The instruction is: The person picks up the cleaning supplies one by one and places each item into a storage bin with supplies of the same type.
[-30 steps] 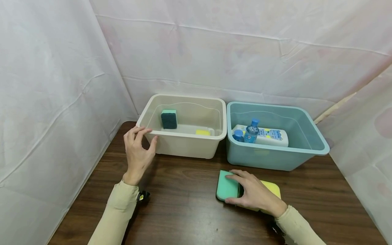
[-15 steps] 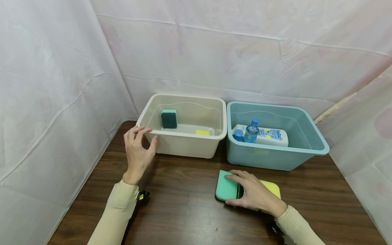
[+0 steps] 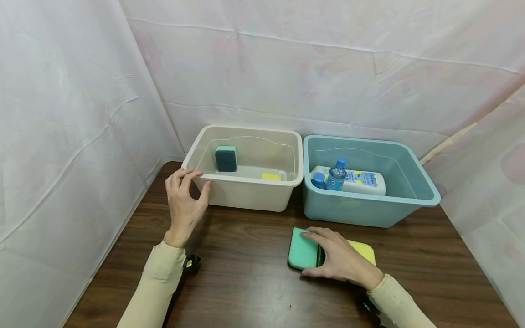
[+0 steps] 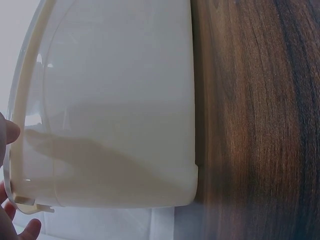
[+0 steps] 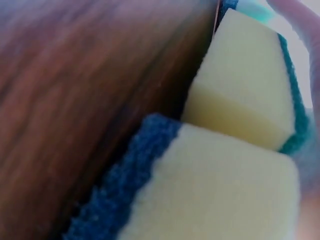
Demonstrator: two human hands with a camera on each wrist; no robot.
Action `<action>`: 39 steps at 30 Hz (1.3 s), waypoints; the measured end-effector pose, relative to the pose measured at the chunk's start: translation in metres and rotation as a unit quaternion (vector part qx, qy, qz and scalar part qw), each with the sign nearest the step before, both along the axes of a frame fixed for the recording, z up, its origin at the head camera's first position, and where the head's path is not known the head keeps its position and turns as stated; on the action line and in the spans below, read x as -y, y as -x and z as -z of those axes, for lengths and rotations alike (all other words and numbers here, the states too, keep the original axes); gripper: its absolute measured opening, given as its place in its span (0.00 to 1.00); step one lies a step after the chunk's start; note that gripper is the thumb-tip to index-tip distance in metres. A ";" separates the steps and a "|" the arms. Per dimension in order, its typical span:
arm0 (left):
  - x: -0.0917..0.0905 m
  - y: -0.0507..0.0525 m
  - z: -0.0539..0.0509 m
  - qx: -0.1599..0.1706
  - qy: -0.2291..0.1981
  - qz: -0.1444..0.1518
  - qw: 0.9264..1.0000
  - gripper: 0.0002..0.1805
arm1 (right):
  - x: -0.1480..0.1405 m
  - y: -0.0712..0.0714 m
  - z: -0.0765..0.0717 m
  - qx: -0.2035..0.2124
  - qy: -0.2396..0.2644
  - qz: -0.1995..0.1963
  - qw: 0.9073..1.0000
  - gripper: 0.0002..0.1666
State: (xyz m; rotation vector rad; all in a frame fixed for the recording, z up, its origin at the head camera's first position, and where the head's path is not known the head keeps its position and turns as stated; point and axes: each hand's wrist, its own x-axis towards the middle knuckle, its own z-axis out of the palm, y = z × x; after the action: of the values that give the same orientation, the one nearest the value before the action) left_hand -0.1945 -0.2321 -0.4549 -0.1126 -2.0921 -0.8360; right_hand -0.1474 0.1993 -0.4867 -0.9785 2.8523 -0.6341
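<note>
Under right hand (image 3: 338,257), the nearer: middle sponge (image 5: 245,80), between green sponge (image 3: 302,249) at left and yellow sponge (image 3: 364,250) at right; long axis, mostly hidden, apparently front to back. With thumb and forefinger parted; cannot tell whether gripping. Left hand (image 3: 184,205): pinching cream bin (image 3: 246,193) rim. Table (image 3: 246,273): 3 sponges. Cream bin: 2 sponges (image 3: 226,161). Blue bin (image 3: 348,212): 3 bottles (image 3: 362,183).

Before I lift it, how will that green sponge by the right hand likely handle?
The green sponge is probably light and squashy, since it looks like foam. It should slide rather than roll, as it lies flat on the table. The dark layer beneath, likely a scouring pad, may be rougher and stiffer.
</note>
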 end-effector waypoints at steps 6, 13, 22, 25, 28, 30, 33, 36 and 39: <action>0.000 0.000 0.001 0.004 -0.001 -0.001 1.000 0.18 | 0.000 0.000 0.001 0.001 -0.005 -0.002 1.000 0.55; 0.000 0.002 0.001 0.002 0.003 -0.001 1.000 0.18 | 0.000 0.000 0.001 0.008 -0.001 0.004 1.000 0.54; 0.001 0.001 0.001 0.004 0.002 -0.002 1.000 0.18 | 0.000 0.001 -0.004 0.008 0.017 0.004 1.000 0.53; 0.001 0.001 0.001 0.004 0.002 -0.001 1.000 0.18 | 0.000 0.001 -0.007 0.007 0.019 0.003 1.000 0.54; 0.001 0.000 0.000 0.003 0.001 -0.001 1.000 0.17 | 0.001 0.000 -0.010 0.008 0.023 0.000 1.000 0.54; 0.001 0.000 0.000 0.004 0.001 -0.002 1.000 0.17 | 0.001 0.000 -0.012 0.006 0.026 -0.001 1.000 0.54; 0.001 0.000 -0.001 0.006 0.002 -0.004 1.000 0.17 | 0.002 -0.001 -0.014 -0.007 0.029 -0.004 1.000 0.54; 0.001 -0.001 -0.002 0.008 0.004 -0.004 1.000 0.18 | 0.003 0.000 -0.015 -0.025 0.033 -0.008 0.999 0.53; 0.001 -0.001 -0.002 0.005 0.003 -0.004 1.000 0.17 | 0.004 0.002 -0.015 -0.037 0.037 -0.011 0.999 0.52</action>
State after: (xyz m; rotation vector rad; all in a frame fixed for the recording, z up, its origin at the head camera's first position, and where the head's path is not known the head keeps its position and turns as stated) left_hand -0.1932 -0.2329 -0.4532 -0.1037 -2.1041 -0.8271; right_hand -0.1492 0.1956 -0.4714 -1.0643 2.8954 -0.7229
